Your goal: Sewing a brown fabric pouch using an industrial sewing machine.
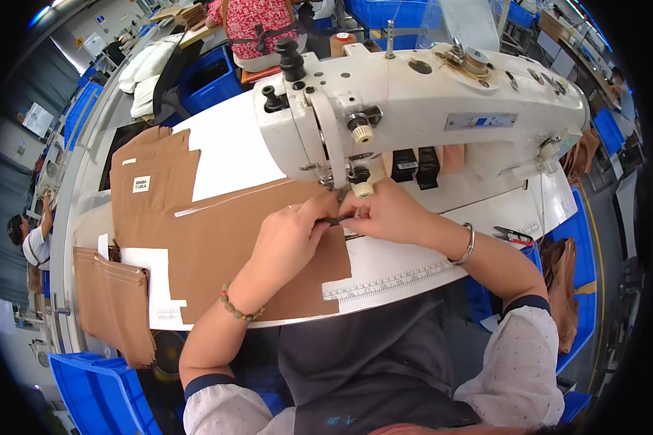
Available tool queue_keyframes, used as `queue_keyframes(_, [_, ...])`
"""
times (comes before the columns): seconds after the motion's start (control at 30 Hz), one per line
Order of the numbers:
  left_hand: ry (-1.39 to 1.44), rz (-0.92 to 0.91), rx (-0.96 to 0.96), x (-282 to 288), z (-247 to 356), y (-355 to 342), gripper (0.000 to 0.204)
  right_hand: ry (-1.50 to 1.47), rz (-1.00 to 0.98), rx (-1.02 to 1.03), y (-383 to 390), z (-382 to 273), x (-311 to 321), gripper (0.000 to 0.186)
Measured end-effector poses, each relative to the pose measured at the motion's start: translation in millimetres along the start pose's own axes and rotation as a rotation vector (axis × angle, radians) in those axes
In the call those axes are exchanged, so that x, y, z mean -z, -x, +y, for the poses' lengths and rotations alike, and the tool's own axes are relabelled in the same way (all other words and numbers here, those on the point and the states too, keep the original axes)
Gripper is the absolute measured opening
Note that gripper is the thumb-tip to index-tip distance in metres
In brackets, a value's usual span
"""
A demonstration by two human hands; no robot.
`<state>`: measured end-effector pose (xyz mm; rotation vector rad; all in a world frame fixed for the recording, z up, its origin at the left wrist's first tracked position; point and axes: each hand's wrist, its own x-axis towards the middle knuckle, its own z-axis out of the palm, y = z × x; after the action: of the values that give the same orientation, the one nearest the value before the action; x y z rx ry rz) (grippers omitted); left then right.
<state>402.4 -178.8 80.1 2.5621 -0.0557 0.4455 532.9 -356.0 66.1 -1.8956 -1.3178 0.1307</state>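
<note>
My left hand and my right hand meet just below the needle area of a white sewing machine. Both have fingers pinched on a small dark strip; its exact shape is hard to make out. A large brown fabric panel lies under my left hand on the white tabletop, with a thin white strip along its upper part. Left of it lie another brown piece with a white label and folded brown pieces. Small red-and-black snips rest right of my right hand.
Blue bins stand at lower left, and another behind the table. Brown fabric fills a bin at right. A person in a red patterned top sits behind the machine; co-workers appear at far left and far right.
</note>
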Motion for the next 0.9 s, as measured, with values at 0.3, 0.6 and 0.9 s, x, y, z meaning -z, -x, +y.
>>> queue_keyframes(0.3, [0.134,-0.150,0.161,21.5,-28.5,0.6,0.025,-0.180,-0.120,-0.234,1.0,15.0,-6.0,0.017])
queue_keyframes(0.6, [0.172,-0.084,0.160,18.7,-21.6,1.2,0.018,-0.105,-0.082,-0.153,2.7,17.3,-3.3,0.017])
queue_keyframes(0.9, [0.236,-0.062,0.157,8.3,-23.0,0.3,0.019,-0.200,-0.088,-0.254,2.7,17.3,-4.3,0.020])
